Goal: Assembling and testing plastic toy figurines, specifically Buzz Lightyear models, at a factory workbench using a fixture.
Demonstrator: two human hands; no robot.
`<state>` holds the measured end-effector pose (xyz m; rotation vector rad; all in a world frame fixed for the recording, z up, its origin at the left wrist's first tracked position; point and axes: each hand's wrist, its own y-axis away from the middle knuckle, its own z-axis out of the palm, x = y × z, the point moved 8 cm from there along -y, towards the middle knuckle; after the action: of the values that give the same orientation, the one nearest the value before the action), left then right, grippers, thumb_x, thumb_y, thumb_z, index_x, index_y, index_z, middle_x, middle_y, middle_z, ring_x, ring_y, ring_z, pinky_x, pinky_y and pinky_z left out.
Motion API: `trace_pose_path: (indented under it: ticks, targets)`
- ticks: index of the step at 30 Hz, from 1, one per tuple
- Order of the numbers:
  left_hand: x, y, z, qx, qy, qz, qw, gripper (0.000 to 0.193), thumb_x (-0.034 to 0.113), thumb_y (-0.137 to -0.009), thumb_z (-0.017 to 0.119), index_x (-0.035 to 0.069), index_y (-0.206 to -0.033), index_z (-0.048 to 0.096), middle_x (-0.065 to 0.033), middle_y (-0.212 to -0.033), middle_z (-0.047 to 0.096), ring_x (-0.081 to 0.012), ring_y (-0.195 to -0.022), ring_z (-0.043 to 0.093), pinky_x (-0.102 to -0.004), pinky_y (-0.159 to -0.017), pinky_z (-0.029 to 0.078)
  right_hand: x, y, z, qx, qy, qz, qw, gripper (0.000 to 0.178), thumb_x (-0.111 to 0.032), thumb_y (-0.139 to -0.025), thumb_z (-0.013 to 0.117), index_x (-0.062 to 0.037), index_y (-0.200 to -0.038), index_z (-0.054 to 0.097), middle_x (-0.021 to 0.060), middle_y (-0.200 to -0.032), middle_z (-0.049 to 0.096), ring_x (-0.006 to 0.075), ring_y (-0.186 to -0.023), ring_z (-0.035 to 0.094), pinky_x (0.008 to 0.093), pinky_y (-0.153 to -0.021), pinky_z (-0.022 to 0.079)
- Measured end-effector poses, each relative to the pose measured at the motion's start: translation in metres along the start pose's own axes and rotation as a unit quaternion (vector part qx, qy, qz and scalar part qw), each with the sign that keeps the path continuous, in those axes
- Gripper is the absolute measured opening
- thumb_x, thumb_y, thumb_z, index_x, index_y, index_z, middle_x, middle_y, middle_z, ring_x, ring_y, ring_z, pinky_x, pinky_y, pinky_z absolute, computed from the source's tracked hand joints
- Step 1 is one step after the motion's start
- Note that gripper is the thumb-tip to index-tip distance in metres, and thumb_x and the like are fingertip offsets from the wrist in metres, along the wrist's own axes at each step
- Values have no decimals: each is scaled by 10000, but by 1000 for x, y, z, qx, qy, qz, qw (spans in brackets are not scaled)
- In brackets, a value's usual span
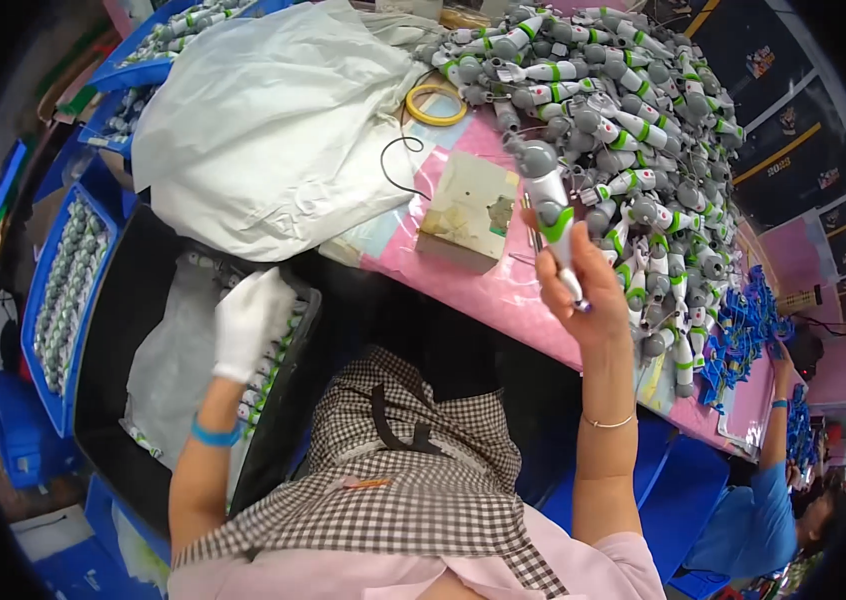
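Note:
My bare right hand is closed round a white plastic toy limb with a green band and a grey rounded end. The limb stands nearly upright, grey end away from me, beside the large pile of similar limbs. Low in a black bin at the left is my left hand, in a white glove. It lies over a row of white-and-green limbs along the bin's right side; its fingers are turned away, and whatever they may touch is hidden. Grey sheeting lines the bin.
A beige block and a yellow tape roll rest on the pink-covered table. White plastic sheeting spreads at the far left. Blue trays of parts flank the bin. A co-worker reaches toward blue parts at right.

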<state>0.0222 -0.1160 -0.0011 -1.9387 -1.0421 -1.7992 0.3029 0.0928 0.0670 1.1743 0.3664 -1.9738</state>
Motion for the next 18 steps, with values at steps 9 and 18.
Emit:
trace_pose_path:
  ticks: [9, 18]
  targets:
    - [98, 8, 211, -310, 472, 0, 826, 359, 273, -891, 602, 41, -1149, 511, -89, -1073, 582, -197, -1002, 580, -341, -850, 485, 29, 22, 23, 20, 13, -173, 985, 516, -259, -894, 587, -27, -1312, 392, 214, -999, 604, 186, -647, 613, 280, -549, 517]
    - [84, 29, 224, -401, 484, -111, 770, 438, 334, -924, 522, 91, -1276, 427, -106, -1117, 570, -219, -940, 606, -361, -771, 527, 43, 34, 26, -47, 72, -195, 977, 398, 83, -718, 703, 5, -1082, 560, 171, -919, 628, 146, -609, 621, 255, -458, 512]
